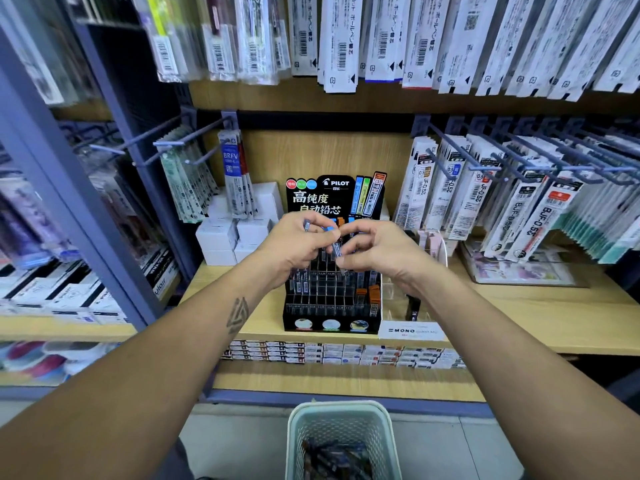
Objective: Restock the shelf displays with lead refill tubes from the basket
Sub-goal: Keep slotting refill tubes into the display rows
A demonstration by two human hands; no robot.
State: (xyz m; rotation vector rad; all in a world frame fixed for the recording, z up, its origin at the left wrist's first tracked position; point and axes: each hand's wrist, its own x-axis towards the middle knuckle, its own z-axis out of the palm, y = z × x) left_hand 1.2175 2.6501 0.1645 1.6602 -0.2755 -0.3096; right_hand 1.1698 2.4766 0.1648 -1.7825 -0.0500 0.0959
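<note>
Wooden shelf [519,317], black display [332,306], tubes [336,249] half-hidden behind hands.

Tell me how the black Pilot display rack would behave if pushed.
The Pilot display rack probably slides rather than tips: its stepped base is wide and low. Its tall header card looks thin, so likely flexes. Loosely slotted tubes may rattle or lean.

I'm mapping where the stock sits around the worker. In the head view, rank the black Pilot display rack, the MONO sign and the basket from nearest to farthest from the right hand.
1. Black Pilot display rack: directly under and behind the right hand, on the shelf.
2. MONO sign: lower, at the shelf's front edge.
3. Basket: farthest, down on the floor below the shelf.
</note>
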